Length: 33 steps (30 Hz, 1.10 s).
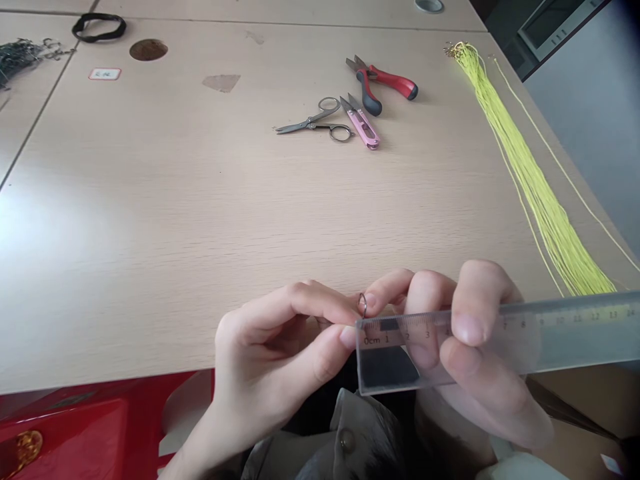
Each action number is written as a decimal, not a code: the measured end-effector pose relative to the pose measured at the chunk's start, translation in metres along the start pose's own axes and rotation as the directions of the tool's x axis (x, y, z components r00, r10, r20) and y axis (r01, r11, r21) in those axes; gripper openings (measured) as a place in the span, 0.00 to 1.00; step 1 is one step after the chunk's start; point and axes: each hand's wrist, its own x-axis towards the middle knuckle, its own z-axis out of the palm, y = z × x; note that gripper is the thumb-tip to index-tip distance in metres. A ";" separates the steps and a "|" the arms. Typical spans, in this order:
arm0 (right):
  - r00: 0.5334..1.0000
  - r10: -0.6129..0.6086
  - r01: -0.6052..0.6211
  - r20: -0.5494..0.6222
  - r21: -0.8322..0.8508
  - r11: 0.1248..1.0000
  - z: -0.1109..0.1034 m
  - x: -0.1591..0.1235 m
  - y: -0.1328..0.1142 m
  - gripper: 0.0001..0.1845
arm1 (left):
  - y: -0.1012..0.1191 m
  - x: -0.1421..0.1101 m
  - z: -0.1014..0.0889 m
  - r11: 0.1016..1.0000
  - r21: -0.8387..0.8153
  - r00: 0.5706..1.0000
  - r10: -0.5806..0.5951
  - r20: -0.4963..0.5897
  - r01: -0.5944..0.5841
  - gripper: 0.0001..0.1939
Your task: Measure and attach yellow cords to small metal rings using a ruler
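A small metal ring (363, 305) stands upright near the zero end of a clear plastic ruler (545, 333). My left hand (270, 347) pinches the ring between thumb and index finger. My right hand (470, 327) grips the ruler, its fingers curled over the top edge and its index fingertip close to the ring. The ruler's zero mark lies just below the ring. Part of the ring is hidden behind my fingertips.
Scissors (313, 120), pink thread snips (361, 122) and red-and-black pliers (383, 85) lie on the wooden table (150, 200). A long bundle of yellow cords (535, 180) runs along its right side. A black band (99, 27) lies far left; red packaging (75, 433) sits below the near edge.
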 end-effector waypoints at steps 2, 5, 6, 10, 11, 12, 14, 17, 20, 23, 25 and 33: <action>1.000 0.008 -0.008 -0.007 0.000 1.000 0.000 0.001 0.000 0.05 | 0.000 0.000 0.000 1.000 0.013 1.000 -0.003 0.000 0.003 0.09; 1.000 0.011 -0.011 -0.009 0.008 1.000 0.000 0.000 -0.001 0.05 | 0.001 0.000 0.000 0.999 0.032 1.000 0.003 0.003 -0.003 0.10; 1.000 -0.001 0.001 0.001 0.011 1.000 0.000 0.000 -0.001 0.05 | 0.002 0.000 0.000 0.999 0.036 1.000 0.003 0.006 -0.004 0.10; 1.000 0.007 -0.007 0.024 0.000 1.000 0.000 0.001 -0.002 0.05 | 0.002 0.000 0.001 0.999 0.038 1.000 0.010 0.010 -0.010 0.10; 1.000 0.016 -0.015 0.024 -0.005 1.000 0.000 0.001 -0.002 0.05 | 0.001 0.000 0.001 0.999 0.037 1.000 0.017 0.010 -0.017 0.10; 1.000 0.018 -0.018 0.025 -0.006 1.000 0.000 0.002 -0.002 0.05 | 0.001 0.000 0.001 0.999 0.040 1.000 0.022 0.010 -0.022 0.10; 1.000 0.008 -0.008 0.020 0.000 1.000 0.000 0.001 -0.002 0.06 | 0.000 0.000 0.000 0.998 0.051 0.999 0.031 0.015 -0.032 0.10; 1.000 0.001 -0.001 -0.005 0.004 1.000 0.000 0.001 -0.001 0.06 | 0.000 0.000 -0.001 0.997 0.063 0.999 0.032 0.017 -0.033 0.11; 1.000 0.009 -0.009 0.004 0.004 1.000 0.001 0.001 0.000 0.05 | 0.000 0.001 -0.001 0.997 0.069 0.999 0.027 0.017 -0.028 0.11; 1.000 0.015 -0.015 0.005 0.004 1.000 0.001 0.002 0.000 0.05 | 0.000 0.001 0.000 0.998 0.063 0.999 0.027 0.021 -0.029 0.11; 1.000 0.016 -0.016 -0.003 0.005 1.000 0.000 0.003 -0.001 0.05 | 0.000 0.001 0.000 0.998 0.053 0.999 0.029 0.020 -0.030 0.10; 0.999 0.030 -0.029 -0.021 0.023 0.999 0.001 0.000 -0.002 0.05 | 0.000 0.001 0.000 0.997 0.064 0.999 0.035 0.012 -0.036 0.10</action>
